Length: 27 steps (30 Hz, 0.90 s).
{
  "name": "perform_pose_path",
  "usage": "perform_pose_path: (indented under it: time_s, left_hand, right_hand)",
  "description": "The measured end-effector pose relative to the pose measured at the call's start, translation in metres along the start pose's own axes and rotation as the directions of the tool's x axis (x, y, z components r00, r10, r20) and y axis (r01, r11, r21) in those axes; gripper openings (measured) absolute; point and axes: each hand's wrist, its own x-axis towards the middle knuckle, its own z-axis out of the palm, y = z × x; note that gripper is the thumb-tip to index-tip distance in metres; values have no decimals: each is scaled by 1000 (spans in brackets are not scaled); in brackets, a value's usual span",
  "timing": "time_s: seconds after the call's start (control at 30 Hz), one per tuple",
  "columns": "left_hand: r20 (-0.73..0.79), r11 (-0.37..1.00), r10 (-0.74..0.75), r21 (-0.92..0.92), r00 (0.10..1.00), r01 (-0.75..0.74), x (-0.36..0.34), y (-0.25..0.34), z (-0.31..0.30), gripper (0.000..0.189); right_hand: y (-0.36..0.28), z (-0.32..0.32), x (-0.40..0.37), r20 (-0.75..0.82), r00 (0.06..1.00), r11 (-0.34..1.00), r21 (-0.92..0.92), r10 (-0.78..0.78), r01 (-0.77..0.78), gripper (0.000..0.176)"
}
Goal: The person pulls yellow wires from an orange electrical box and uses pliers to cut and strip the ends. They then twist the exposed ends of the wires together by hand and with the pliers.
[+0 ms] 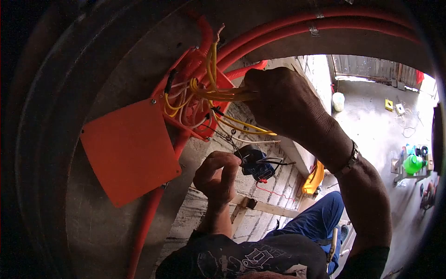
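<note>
An open red junction box (190, 93) holds a tangle of yellow and white wires. My right hand (288, 97), with a watch on its wrist, is closed round a bundle of yellow wires (223, 94) pulled out to the right of the box. Below the box, my left hand (217, 174) is pinched on a thin dark wire (234, 148) at the fingertips. Just beyond those fingertips is a dark blue object (254, 162) with black leads and a red tip. The square orange-red cover (132, 155) hangs beside the box from one corner.
Red conduits (297, 29) curve along the top, and another (148, 223) runs down from the box. Wooden bars (272, 209) and a yellow item (313, 179) lie below. A white bucket (338, 101) and a green bottle (412, 164) are farther right.
</note>
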Motion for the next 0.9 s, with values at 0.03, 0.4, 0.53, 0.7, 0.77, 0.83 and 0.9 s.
perform_pose_path:
  time_s: [0.03,0.4,0.53,0.7,0.77,0.83,0.9]
  left_hand:
    - [-1,1000,-1,0,1000,1,-1,0,0,4]
    - [-68,990,-137,-27,988,136,-7,4,3,10]
    - [-37,996,-82,-44,996,80,-8,1,0,9]
    - [-13,974,-128,-192,992,123,-10,-1,0,19]
    - [0,972,-136,-194,991,134,-10,1,-2,18]
    - [15,970,-143,-196,990,143,-10,2,-2,17]
    - [5,988,-85,-131,996,85,-10,1,-1,12]
  right_hand:
    - [-1,-1,0,1,1000,1000,0,-1,1,17]
    - [5,8,5,151,989,993,120,-10,-8,15]
    - [8,7,9,209,962,984,44,-176,171,15]
    - [3,10,11,299,946,992,61,-128,115,22]
    - [4,14,9,283,945,985,106,-163,137,22]
    - [7,16,9,264,944,976,151,-196,160,22]
    - [11,15,12,271,911,941,-49,-310,335,22]
